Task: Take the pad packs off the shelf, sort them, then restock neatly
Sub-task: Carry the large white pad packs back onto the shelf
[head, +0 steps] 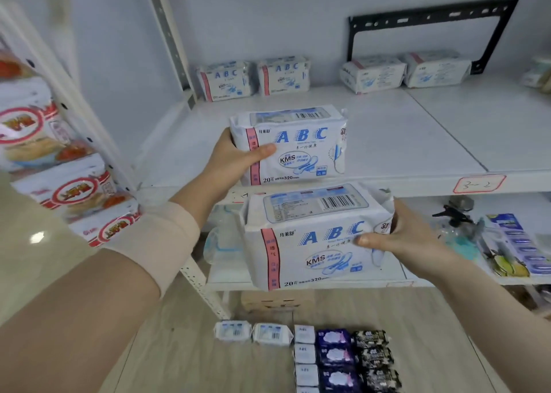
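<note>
My left hand (238, 155) grips a white ABC pad pack (298, 145) by its left end, over the front of the white shelf (417, 130). Lower, in front of the shelf edge, my right hand (399, 237) holds a second white ABC pad pack (313, 243) by its right end. Two ABC packs (253, 78) stand at the back left of the shelf, and two more white packs (405, 70) lie at the back right. On the floor, sorted rows hold white packs (256, 333), purple packs (335, 357) and black patterned packs (375, 360).
A slanted shelf post (170, 34) rises at the left. Red-and-white snack bags (59, 160) fill the neighbouring rack on the left. A black metal bracket (432, 22) hangs on the back wall. The lower shelf holds a spray bottle (453, 216) and blue packets (518, 243).
</note>
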Motion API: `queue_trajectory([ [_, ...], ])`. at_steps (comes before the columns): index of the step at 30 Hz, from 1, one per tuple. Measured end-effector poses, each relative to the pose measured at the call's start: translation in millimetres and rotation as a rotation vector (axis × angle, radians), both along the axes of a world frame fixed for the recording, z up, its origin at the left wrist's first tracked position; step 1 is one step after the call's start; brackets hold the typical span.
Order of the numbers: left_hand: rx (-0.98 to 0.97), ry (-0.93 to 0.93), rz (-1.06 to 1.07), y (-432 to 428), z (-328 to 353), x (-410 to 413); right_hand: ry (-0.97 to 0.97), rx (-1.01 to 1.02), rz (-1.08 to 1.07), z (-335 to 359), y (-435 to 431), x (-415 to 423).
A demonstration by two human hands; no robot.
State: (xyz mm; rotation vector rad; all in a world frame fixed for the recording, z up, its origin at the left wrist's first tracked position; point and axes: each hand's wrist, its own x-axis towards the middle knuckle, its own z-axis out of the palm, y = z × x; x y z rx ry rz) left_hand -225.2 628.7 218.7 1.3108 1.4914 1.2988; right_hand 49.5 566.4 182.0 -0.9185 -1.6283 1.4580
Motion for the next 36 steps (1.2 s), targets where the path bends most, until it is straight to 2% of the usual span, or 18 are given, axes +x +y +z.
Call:
queue_trajectory([
  [8,-0.091,-0.036,0.020,-103.6,-50.9,-65.1,-0.120,-0.159,-0.020,-57.1,-110.0,-49.8],
  [14,-0.269,-0.022,0.015,-159.0,-119.5,-111.5,-0.180,-0.313,0.023,-117.9,-171.4,-70.8],
  [19,-0.397,0.007,0.008,-173.0,-182.9,-114.3,-0.201,-0.492,0.027,-177.5,-183.5,-72.3],
  [22,-0.410,0.012,0.037,-175.1,-233.0,-106.8,-0.213,-0.591,0.023,-220.6,-179.9,-77.0],
  [28,-0.530,-0.093,0.028,-183.5,-323.8,-114.9,-0.287,-0.704,0.031,-293.0,-176.0,-90.2],
  [36,-0.620,-0.124,-0.041,-184.1,-367.6,-141.4,-0.347,-0.736,0.005,-325.4,-174.3,-128.7],
])
